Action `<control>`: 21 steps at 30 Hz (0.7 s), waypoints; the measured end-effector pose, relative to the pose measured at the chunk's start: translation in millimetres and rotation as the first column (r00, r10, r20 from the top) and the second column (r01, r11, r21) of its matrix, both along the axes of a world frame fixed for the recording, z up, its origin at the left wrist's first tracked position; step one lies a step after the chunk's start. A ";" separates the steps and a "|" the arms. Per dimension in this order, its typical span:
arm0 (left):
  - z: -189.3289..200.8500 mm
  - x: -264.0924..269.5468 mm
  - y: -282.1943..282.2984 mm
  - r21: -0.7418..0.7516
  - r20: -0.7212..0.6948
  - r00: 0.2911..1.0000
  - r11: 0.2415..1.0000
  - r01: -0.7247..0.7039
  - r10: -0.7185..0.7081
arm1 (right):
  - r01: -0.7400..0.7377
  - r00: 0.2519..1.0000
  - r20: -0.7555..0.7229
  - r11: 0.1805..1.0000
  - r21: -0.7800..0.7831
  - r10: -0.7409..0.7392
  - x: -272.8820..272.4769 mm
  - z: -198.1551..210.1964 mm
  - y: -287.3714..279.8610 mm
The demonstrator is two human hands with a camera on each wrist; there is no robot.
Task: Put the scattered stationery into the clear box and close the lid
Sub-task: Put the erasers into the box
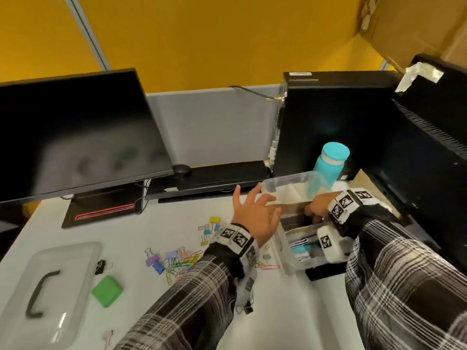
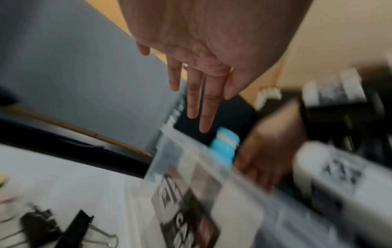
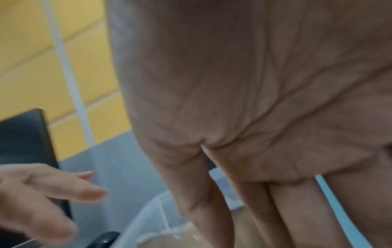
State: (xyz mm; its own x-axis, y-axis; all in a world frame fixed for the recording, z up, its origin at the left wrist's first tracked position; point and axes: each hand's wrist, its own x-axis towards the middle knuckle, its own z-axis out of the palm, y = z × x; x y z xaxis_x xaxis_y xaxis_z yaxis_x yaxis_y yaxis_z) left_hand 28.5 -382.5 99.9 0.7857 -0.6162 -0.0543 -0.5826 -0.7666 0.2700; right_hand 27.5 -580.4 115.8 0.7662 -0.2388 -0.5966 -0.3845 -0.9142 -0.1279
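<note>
A white table (image 1: 141,231) fronts yellow partitions. The clear box (image 1: 290,188), light, rigid and slippery, stands at right; grip its rim. Left hand (image 1: 255,213) is spread; right hand (image 1: 319,207) reaches inside, its fingers hidden. Binder clips (image 1: 161,258) are small; pinch them.

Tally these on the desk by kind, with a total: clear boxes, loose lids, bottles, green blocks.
Clear box: 1
Lid: 1
Bottle: 1
Green block: 1
Total: 4
</note>
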 end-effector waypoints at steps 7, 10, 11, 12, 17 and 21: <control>-27.8 7.5 201.9 -0.168 -0.058 0.915 0.900 -0.402 0.399 | -0.195 0.900 0.389 0.980 -0.047 0.197 -43.8 31.7 78.2; -56.7 0.8 267.3 0.176 -0.087 0.853 0.851 -0.495 0.515 | -0.471 0.709 0.578 0.882 -0.038 0.404 -67.4 9.0 138.8; -64.2 -3.0 284.1 0.295 -0.094 0.833 0.814 -0.500 0.546 | -0.552 0.691 0.573 0.833 0.024 0.441 -71.8 -4.4 157.6; -69.9 -7.4 298.4 0.381 -0.097 0.816 0.778 -0.499 0.571 | -0.606 0.706 0.528 0.789 0.105 0.472 -76.2 -19.0 175.9; -88.5 -29.2 343.1 0.325 -0.199 0.770 0.782 -0.532 0.607 | -0.831 0.556 0.305 0.508 0.227 0.773 -93.9 -76.7 252.2; -92.8 -29.9 360.0 0.231 -0.251 0.747 0.787 -0.571 0.616 | -0.905 0.408 0.168 0.374 0.200 0.897 -101.8 -101.5 276.5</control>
